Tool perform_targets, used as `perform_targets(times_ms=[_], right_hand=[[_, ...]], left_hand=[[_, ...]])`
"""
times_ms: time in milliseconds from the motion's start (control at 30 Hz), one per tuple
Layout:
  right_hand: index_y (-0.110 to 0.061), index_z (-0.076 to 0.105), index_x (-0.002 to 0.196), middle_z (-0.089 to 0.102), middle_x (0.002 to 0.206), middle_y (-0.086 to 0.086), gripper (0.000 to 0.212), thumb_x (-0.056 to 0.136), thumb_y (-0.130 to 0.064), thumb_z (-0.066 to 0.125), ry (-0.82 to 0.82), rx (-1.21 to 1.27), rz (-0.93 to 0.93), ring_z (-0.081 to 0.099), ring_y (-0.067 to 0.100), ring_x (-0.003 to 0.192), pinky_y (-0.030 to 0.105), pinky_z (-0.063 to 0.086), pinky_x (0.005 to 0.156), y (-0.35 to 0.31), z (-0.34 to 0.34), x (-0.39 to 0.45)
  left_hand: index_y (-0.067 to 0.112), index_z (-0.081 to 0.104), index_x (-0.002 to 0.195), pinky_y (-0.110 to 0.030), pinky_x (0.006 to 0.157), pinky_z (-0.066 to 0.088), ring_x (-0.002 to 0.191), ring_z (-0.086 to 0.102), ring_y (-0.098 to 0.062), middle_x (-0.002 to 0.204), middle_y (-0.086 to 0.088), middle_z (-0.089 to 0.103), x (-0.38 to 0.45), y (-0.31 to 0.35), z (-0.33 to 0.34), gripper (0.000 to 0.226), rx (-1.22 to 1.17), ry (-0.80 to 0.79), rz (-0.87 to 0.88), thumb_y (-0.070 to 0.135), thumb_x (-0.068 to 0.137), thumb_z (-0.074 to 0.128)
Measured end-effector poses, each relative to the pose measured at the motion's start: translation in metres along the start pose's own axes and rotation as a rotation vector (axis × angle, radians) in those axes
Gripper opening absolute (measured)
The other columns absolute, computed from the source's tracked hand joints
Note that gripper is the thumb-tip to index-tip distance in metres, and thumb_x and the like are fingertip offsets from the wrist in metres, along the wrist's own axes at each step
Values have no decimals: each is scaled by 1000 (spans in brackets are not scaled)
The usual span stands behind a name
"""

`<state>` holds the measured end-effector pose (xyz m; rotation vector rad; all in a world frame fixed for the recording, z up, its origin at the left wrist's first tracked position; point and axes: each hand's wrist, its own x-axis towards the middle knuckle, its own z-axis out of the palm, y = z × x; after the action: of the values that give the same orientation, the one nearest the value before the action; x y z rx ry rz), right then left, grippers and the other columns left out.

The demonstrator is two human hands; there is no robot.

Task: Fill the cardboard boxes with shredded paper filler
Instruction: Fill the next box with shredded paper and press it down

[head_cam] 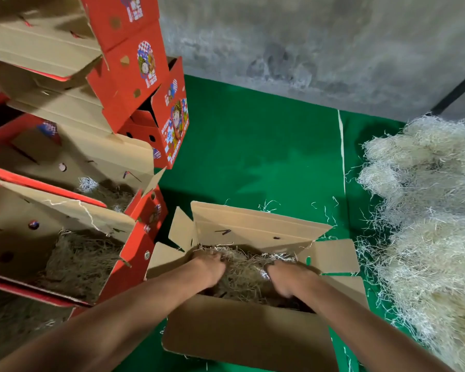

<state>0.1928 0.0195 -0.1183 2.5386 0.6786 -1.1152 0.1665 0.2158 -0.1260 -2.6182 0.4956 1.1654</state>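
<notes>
Our left hand (208, 267) and right hand (285, 277) press, fingers curled, into tangled, straw-coloured shredded paper (242, 272) inside the open brown cardboard box (253, 334) on the green mat (253, 157); a fluffy pale heap (424, 224) covers its right edge.

Both hands, left (208, 267) and right (286, 277), buried in shredded paper (244, 275) inside near open box (253, 334). Loose filler heap (427, 210) piled right on green mat (253, 157); red boxes (134, 76) stacked far left
</notes>
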Motion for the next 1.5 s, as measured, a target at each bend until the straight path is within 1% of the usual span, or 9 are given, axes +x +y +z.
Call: perform_targets(times_ms=[100,233,433,633,733,900,1033,1167,1500], right_hand=[[-8,68,110,70,110,10,22,89,-7,60,118,-127,-51,66,29,99,37,56,83,-1,-11,-5],[-4,67,111,66,104,13,25,87,-5,63,-88,-80,-30,61,27,87,36,54,75,-5,-2,2],[-9,63,125,63,131,13,30,98,-14,53,-260,74,94,64,29,115,39,52,99,0,28,14],[0,54,138,51,144,22,37,102,-8,47,-274,-2,69,52,36,131,48,43,110,-14,26,9],[-2,61,130,58,137,19,37,94,-8,55,-82,37,74,57,36,125,45,48,105,-15,10,6],[-4,64,126,66,127,13,32,96,-10,57,2,143,135,63,28,116,37,53,96,-12,-6,19],[-13,54,139,53,145,13,42,103,-36,50,-73,453,127,52,29,131,38,39,110,-11,4,48],[-13,46,147,44,154,14,46,104,-30,49,-31,524,91,43,29,140,35,34,113,-5,28,63],[-12,55,136,54,144,13,42,101,-34,54,-20,523,76,52,30,130,40,40,108,-8,23,56]], left_hand=[[7,59,130,-47,110,42,131,51,-30,142,-15,54,0,5,-5,37,-43,145,26,2,93,56],[4,63,120,-36,92,51,97,61,-23,109,-10,63,-1,7,-5,25,-138,3,-17,4,98,53],[7,54,134,-34,100,44,113,58,-25,129,-12,58,7,10,10,35,-146,-277,-53,19,101,55],[12,56,132,-29,85,42,113,59,-25,132,-10,59,3,8,22,31,-358,-169,-4,17,104,44],[8,58,124,-33,74,48,109,63,-30,119,-16,63,-6,8,9,27,-342,-11,-53,10,101,45],[12,62,116,-41,96,53,106,63,-28,116,-10,65,17,15,-13,24,-368,172,-140,8,93,57],[15,61,125,-44,107,44,121,57,-30,131,-10,61,53,7,5,32,-653,-28,-157,29,100,47],[14,54,139,-41,114,36,134,49,-30,147,-12,51,83,9,27,40,-678,-79,-171,24,100,46],[12,61,126,-41,104,47,118,60,-29,132,-12,62,70,11,17,31,-636,-92,-147,19,96,55]])
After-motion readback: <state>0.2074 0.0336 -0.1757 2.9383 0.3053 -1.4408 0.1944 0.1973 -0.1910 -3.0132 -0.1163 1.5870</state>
